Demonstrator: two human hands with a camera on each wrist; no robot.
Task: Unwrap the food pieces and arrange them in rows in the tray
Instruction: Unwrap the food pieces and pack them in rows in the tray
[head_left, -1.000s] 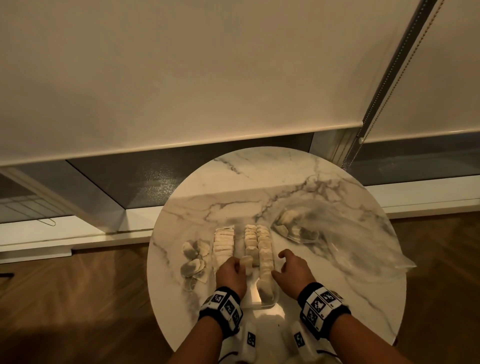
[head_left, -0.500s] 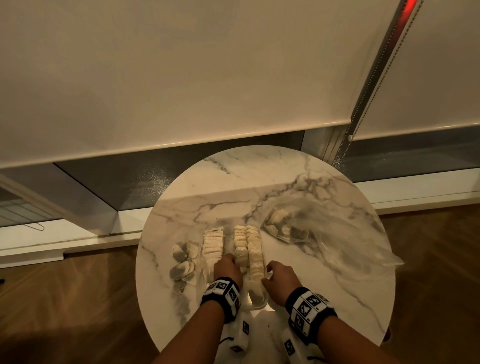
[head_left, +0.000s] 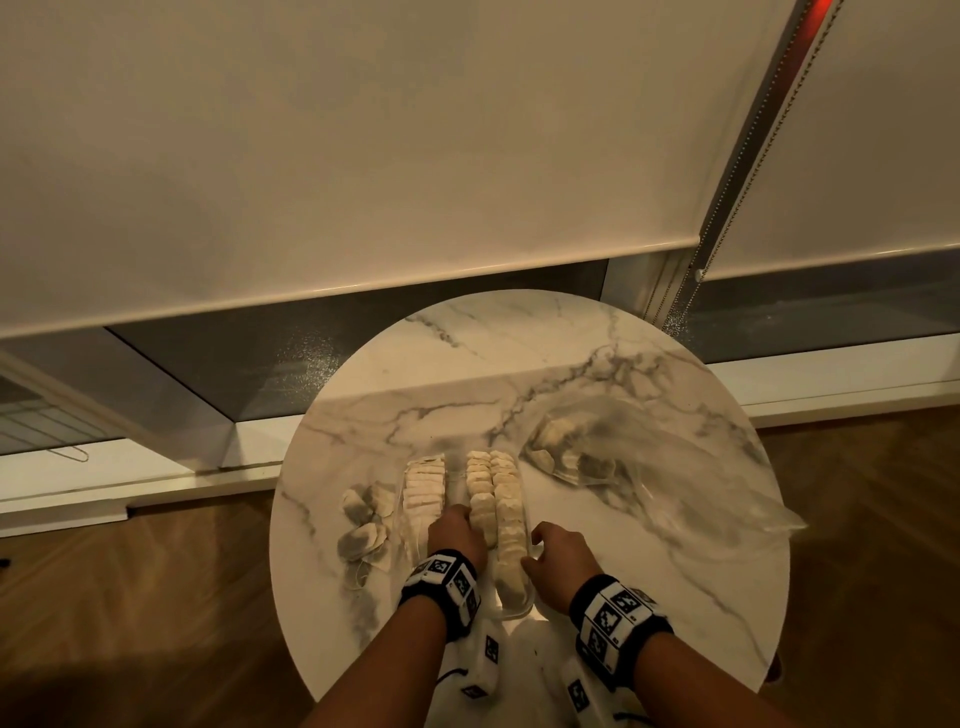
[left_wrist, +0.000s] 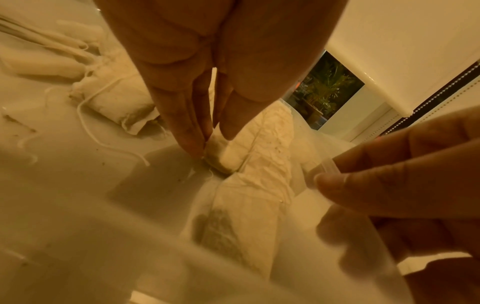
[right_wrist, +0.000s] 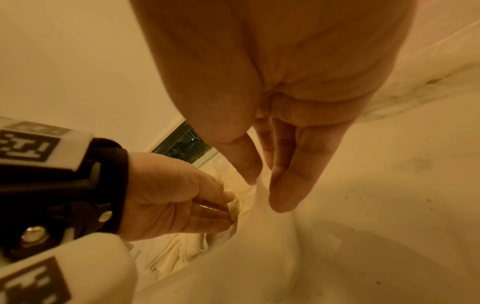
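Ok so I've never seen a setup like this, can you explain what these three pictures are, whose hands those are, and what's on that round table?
No machine here: a person works bare-handed, wearing three cameras. The wide picture comes from their head, looking down; the two close-ups come from cameras strapped to each wrist, looking along the fingers.

On the round marble table stands a clear plastic tray holding rows of pale pouches that look like tea bags with strings. A few loose ones lie left of the tray, and a crumpled clear bag with more inside lies to the right.

The left hand pinches one pouch between fingertips, setting it into the middle row. The right hand grips the tray's right rim, thumb inside, apparently steadying it.
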